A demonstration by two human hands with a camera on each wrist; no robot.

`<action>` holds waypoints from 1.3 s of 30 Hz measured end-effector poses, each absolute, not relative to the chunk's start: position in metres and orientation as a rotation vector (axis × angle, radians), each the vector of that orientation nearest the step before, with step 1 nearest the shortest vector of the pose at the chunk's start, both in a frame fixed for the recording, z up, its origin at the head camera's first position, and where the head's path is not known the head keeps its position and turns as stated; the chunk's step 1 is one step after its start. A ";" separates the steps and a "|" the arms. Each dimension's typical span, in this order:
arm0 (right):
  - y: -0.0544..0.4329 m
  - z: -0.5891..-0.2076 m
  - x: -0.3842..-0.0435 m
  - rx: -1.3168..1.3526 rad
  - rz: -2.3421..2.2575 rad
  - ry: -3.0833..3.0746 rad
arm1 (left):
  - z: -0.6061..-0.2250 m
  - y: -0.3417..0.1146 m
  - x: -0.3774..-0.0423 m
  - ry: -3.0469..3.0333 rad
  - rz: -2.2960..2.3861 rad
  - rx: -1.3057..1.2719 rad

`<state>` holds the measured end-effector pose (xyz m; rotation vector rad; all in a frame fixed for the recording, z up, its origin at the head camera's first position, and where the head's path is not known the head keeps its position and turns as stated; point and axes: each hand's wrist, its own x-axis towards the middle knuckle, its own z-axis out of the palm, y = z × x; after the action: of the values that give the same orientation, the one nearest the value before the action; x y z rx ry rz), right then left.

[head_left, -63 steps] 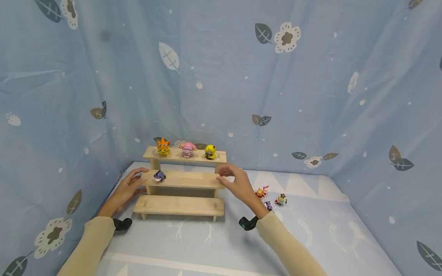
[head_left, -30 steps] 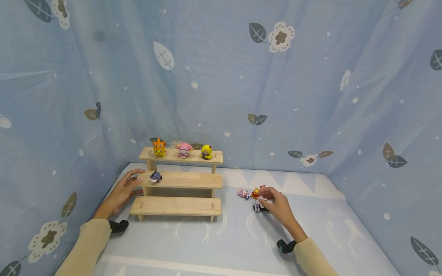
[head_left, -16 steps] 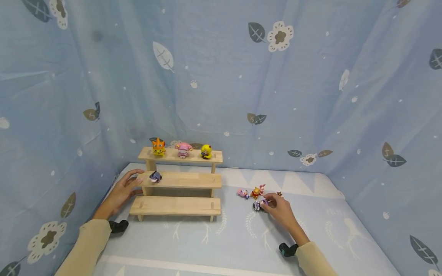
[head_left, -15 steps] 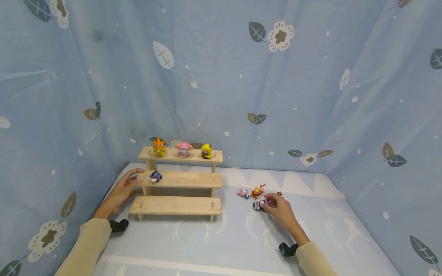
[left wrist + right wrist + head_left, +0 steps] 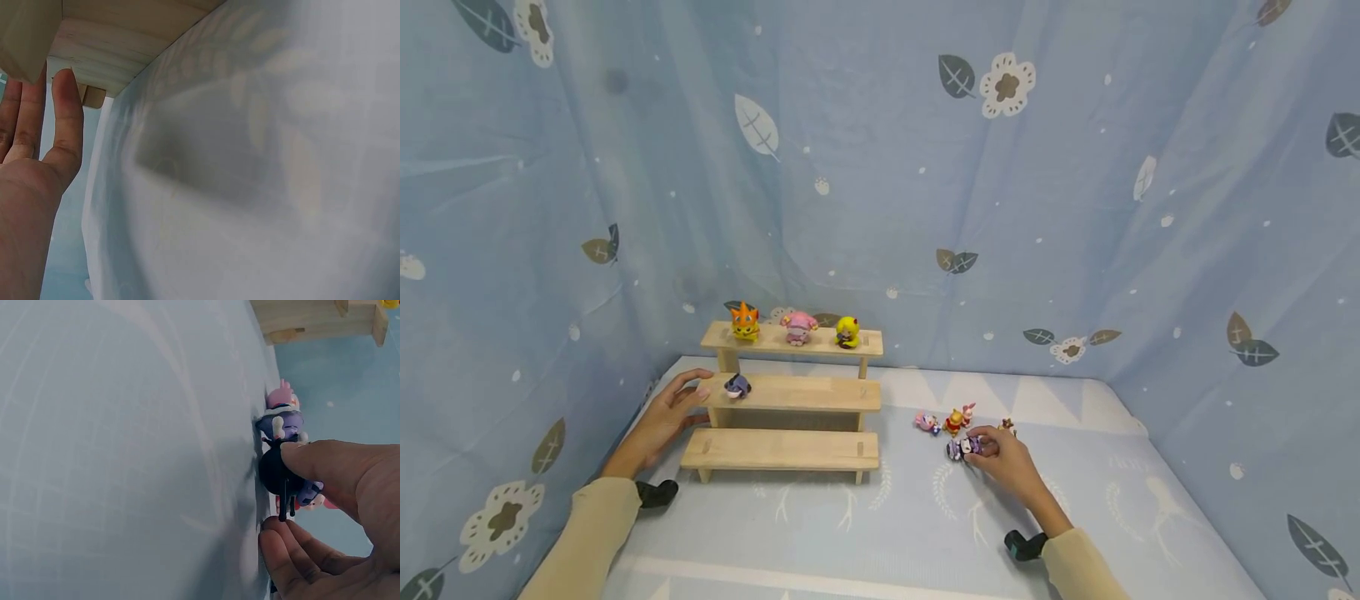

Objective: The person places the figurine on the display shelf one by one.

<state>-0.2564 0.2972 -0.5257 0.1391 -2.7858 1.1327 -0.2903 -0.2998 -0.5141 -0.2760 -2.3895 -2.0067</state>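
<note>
My left hand [image 5: 664, 417] is at the left end of a three-tier wooden display shelf [image 5: 790, 392], its fingers extended at the middle tier's edge. In the left wrist view, the fingers [image 5: 67, 115] reach up beside the wood. My right hand [image 5: 1009, 458] is over the sheet on the right and pinches a purple-and-black figurine [image 5: 961, 448] that lies on its side. The right wrist view shows the thumb pressed on the figurine's round black part [image 5: 275, 470]; the index finger is mostly hidden behind it.
An orange-yellow figurine [image 5: 745, 323], a pink one [image 5: 798, 327] and a yellow-haired one [image 5: 847, 332] stand on the top tier. A blue-grey donkey figurine [image 5: 737, 386] is on the middle tier. Near my right hand are pink [image 5: 927, 423], red-and-yellow [image 5: 954, 422] and brown-topped figurines [image 5: 1007, 426].
My right hand has moved from the shelf's right end to the figurines on the sheet and taken hold of the purple-and-black one. My left hand has stayed at the shelf's left end.
</note>
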 end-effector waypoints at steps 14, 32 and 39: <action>0.286 -0.528 -0.256 0.018 1.225 -2.791 | -0.514 -0.297 -0.286 -2.387 -2.020 -0.271; 0.285 -0.526 -0.260 0.048 1.352 -2.735 | -0.513 -0.294 -0.289 -2.375 -2.019 -0.273; 0.286 -0.528 -0.263 0.092 1.412 -2.737 | -0.513 -0.297 -0.291 -2.379 -2.023 -0.241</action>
<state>-0.2632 0.2857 -0.5281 0.0916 -2.7369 1.4124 -0.2907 -0.2966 -0.5130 -0.2413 -2.3794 -2.0230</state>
